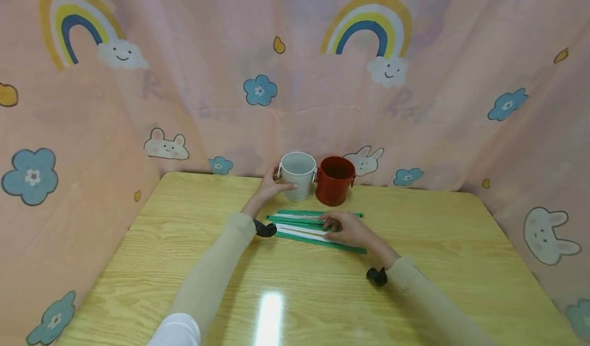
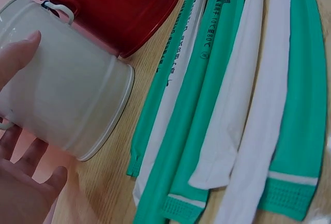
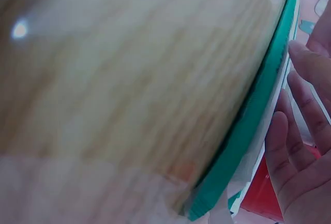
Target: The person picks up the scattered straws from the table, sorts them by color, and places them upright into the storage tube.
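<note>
Near the back of the table my left hand (image 1: 269,187) grips a small white metal bucket (image 1: 303,187), thumb across its front and fingers at its far side. In the left wrist view the thumb lies along the bucket's wall. Side by side with it stands a red bucket (image 1: 332,191) with ring handles. Several long slim green and white packets (image 1: 313,241), some printed with dark lettering, lie in front of the buckets. Over their right part is my right hand (image 1: 348,229), its fingers loosely bent. The right wrist view shows nothing held between those fingers; whether they touch a packet I cannot tell.
The wood-grain table (image 1: 193,264) ends at a pink patterned curtain (image 1: 207,80) behind and on both sides. Black wrist devices (image 1: 266,229) sit below both hands. Glare shows on the table's front part.
</note>
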Motion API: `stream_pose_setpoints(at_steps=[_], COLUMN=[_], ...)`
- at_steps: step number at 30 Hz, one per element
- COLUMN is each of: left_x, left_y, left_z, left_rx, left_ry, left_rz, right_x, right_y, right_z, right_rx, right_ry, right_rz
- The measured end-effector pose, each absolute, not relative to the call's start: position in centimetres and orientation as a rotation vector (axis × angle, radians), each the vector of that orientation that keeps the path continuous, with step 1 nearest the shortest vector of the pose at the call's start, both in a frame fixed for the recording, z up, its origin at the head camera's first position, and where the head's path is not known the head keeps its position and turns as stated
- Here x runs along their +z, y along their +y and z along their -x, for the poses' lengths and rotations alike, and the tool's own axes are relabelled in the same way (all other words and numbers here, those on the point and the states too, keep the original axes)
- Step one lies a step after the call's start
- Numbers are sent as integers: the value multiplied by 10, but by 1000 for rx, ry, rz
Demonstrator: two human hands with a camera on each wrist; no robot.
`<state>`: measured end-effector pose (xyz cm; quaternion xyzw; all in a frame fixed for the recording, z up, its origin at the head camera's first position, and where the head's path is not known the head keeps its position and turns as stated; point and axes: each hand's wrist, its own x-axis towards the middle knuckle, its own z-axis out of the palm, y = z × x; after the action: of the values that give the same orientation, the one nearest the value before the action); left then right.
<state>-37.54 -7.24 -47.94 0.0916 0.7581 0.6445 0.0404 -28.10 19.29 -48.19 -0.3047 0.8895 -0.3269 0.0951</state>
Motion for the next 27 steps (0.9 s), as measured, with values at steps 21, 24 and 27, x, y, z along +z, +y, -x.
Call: stream_pose_setpoints(at_steps=[21, 24, 27], left_x=[-485, -485, -483], left_y=[-68, -68, -69], left_z=[371, 371, 371], left_rx=[1983, 1964, 1965], left_ry=[2343, 2356, 2359], left_rz=[-258, -286, -326], right_x=[-477, -476, -475], right_y=[179, 178, 178], right_z=[277, 277, 277], right_rx=[-605, -579, -545], right_ry=[2756, 2762, 2775], right_rz=[1014, 1032, 1052])
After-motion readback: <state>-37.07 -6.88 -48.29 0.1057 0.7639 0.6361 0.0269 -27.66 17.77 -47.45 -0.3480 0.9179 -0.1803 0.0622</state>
